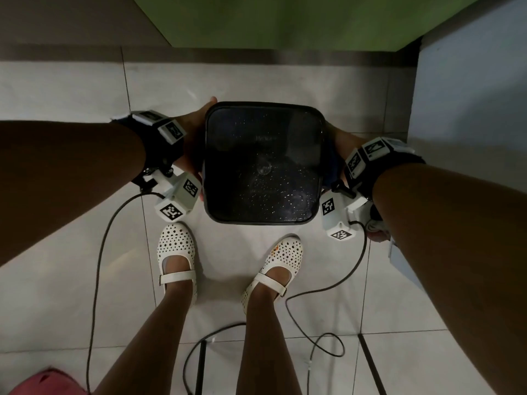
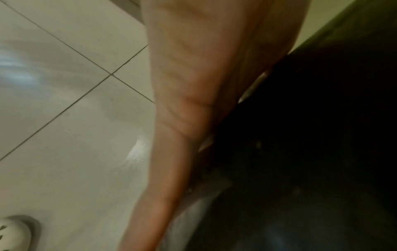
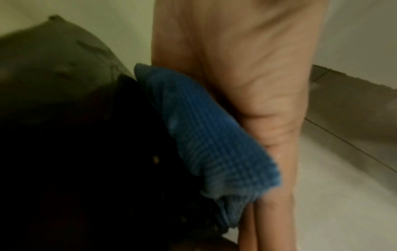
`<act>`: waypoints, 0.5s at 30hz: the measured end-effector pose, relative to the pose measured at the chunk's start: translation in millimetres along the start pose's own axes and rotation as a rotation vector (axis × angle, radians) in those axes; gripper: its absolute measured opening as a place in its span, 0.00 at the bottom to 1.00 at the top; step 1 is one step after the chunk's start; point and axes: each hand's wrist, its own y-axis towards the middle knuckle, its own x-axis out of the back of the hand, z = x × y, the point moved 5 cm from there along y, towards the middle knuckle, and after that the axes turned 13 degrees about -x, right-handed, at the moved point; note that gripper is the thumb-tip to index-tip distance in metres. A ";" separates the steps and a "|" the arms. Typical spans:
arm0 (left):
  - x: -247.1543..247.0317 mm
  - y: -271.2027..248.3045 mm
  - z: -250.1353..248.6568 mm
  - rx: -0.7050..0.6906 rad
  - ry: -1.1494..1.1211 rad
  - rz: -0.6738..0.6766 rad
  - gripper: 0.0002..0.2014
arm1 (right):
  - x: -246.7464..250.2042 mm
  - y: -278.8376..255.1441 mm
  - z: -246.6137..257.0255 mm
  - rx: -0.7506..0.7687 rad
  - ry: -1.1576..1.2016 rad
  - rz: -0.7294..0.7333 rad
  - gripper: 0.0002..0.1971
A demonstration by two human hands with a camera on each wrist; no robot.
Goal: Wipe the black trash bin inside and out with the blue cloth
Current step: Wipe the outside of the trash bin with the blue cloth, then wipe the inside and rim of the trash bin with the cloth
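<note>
The black trash bin (image 1: 262,163) stands on the tiled floor in front of my feet, its square wet face turned up toward the head camera. My left hand (image 1: 194,138) lies flat against the bin's left wall (image 2: 311,135), fingers (image 2: 189,101) straight. My right hand (image 1: 338,141) presses the blue cloth (image 1: 330,161) against the bin's right wall. In the right wrist view the ribbed cloth (image 3: 204,135) sits between my straight fingers (image 3: 257,84) and the dark wall (image 3: 86,152).
My two feet in white perforated shoes (image 1: 176,252) stand just behind the bin. Wrist camera cables (image 1: 322,292) trail over the tiles. A green wall (image 1: 285,21) is ahead, a pale cabinet (image 1: 470,109) at the right, something pink (image 1: 42,380) at the bottom left.
</note>
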 end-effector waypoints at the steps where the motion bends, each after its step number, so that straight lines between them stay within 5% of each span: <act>1: -0.6 -1.4 0.6 -0.010 -0.071 -0.045 0.37 | -0.4 2.7 -2.2 -0.043 0.072 0.036 0.28; 4: -7.5 -3.0 -2.8 -0.050 -0.122 -0.004 0.38 | -0.6 3.0 -0.6 -0.011 0.080 0.083 0.35; 9: -10.0 -25.5 -2.3 -0.068 -0.194 -0.037 0.33 | 0.3 -20.8 0.0 0.046 0.080 0.064 0.24; 12: -10.4 -41.9 1.5 -0.088 -0.239 0.016 0.37 | 2.7 -36.7 -8.4 0.012 0.096 0.103 0.38; 15: -8.2 -55.1 8.5 -0.145 -0.183 0.041 0.43 | 1.7 -55.9 -10.9 0.054 0.141 0.175 0.24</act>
